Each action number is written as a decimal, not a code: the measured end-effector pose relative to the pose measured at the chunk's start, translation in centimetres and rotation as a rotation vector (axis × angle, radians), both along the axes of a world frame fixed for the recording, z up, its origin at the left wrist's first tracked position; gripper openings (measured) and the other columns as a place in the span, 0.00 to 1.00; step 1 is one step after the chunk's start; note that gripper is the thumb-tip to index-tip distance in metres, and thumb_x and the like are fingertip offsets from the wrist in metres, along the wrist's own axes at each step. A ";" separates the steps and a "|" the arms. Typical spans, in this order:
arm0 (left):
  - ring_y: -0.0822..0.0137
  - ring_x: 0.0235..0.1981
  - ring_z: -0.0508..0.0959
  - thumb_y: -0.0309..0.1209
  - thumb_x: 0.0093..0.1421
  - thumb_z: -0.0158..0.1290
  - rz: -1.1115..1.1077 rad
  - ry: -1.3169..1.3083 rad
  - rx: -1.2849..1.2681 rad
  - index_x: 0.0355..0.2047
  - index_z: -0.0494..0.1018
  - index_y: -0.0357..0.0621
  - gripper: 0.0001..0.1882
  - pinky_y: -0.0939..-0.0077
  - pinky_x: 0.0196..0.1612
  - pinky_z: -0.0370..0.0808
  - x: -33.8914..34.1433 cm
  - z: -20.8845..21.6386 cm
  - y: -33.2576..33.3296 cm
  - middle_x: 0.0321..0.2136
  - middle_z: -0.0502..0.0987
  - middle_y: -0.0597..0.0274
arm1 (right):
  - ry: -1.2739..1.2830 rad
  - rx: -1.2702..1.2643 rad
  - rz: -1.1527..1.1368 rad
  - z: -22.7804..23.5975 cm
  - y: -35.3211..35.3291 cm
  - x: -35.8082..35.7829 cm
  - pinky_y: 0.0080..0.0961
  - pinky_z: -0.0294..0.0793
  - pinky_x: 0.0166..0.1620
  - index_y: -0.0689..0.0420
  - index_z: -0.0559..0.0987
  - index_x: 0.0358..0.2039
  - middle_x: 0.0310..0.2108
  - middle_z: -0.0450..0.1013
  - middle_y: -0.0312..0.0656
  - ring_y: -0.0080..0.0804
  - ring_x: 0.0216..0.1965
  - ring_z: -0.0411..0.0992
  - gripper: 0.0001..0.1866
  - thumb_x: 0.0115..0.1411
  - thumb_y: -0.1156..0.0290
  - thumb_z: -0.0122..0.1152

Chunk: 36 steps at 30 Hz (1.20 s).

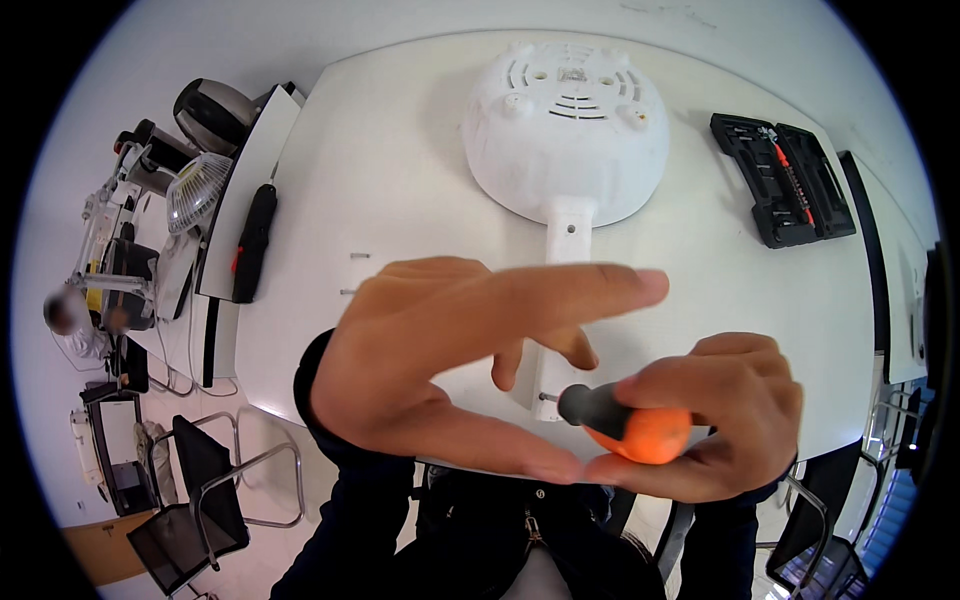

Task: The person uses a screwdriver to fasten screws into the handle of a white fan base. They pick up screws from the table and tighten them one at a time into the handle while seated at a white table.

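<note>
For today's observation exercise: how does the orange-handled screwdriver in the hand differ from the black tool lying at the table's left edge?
The orange-handled screwdriver is held in the right hand, tip at the white pan's handle; the black tool lies untouched on the table. The screwdriver's grip is orange and grey; the black tool is nearly all black, longer and slimmer. Both are hand tools.

White desk [400, 170], rounded corners, with items laid flat on top.

Far centre: one white round appliance [566, 130], underside up, vents and screw holes showing, its long white handle [568, 235] pointing toward the near edge. Far right: one open black tool case [782, 180] holding bits and a red-handled driver. Left edge: one black electric screwdriver [253, 242] with a red switch, lying lengthwise. Near left of the handle: two small loose screws [360, 257], apart from each other.
</note>
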<state>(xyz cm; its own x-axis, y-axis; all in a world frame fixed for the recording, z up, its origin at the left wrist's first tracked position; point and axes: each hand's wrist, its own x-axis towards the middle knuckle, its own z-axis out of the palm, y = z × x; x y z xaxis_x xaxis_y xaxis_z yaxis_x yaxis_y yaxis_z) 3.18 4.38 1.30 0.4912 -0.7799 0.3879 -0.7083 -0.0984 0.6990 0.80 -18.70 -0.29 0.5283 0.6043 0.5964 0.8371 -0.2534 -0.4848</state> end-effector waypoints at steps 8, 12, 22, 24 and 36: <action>0.57 0.29 0.80 0.48 0.48 0.60 -0.013 -0.085 -0.029 0.51 0.53 0.18 0.46 0.77 0.20 0.74 -0.2 0.2 0.2 0.36 0.74 0.37 | 0.069 -0.021 0.020 1.3 -1.0 -0.3 0.13 0.57 0.17 0.61 0.71 0.30 0.20 0.69 0.37 0.20 0.14 0.65 0.33 0.29 0.54 0.79; 0.56 0.32 0.80 0.46 0.47 0.61 -0.074 -0.113 -0.026 0.52 0.52 0.19 0.46 0.76 0.21 0.75 0.0 0.0 0.6 0.41 0.72 0.36 | 0.170 -0.029 0.073 1.7 -0.9 -0.4 0.14 0.59 0.18 0.62 0.71 0.30 0.19 0.69 0.38 0.21 0.14 0.65 0.34 0.28 0.53 0.79; 0.58 0.33 0.80 0.37 0.45 0.64 0.027 -0.064 -0.095 0.51 0.61 0.25 0.38 0.76 0.25 0.75 -0.7 -0.7 0.1 0.44 0.73 0.45 | 0.099 0.010 0.085 0.4 0.1 -0.2 0.13 0.61 0.16 0.62 0.72 0.30 0.17 0.71 0.38 0.22 0.12 0.68 0.29 0.35 0.56 0.76; 0.59 0.32 0.80 0.38 0.44 0.65 0.062 -0.074 -0.106 0.50 0.64 0.27 0.37 0.76 0.26 0.75 -0.8 -0.8 -0.1 0.42 0.74 0.46 | 0.104 -0.008 0.100 0.5 0.0 -0.2 0.13 0.59 0.16 0.62 0.72 0.30 0.16 0.71 0.37 0.22 0.11 0.67 0.28 0.36 0.56 0.76; 0.67 0.21 0.78 0.41 0.41 0.64 0.187 -0.125 -0.119 0.46 0.71 0.34 0.34 0.82 0.22 0.70 -1.2 -1.1 -1.2 0.25 0.79 0.56 | 0.123 0.081 0.024 0.2 0.6 -1.0 0.14 0.49 0.12 0.57 0.77 0.28 0.11 0.67 0.29 0.20 0.06 0.58 0.19 0.39 0.61 0.72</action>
<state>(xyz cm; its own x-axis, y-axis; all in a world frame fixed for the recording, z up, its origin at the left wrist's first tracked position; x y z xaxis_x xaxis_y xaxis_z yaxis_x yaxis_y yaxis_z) 2.01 3.20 0.15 0.5654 -0.6248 0.5385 -0.7670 -0.1581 0.6218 -0.22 -18.14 -0.10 0.5864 0.5705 0.5751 0.7755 -0.1900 -0.6021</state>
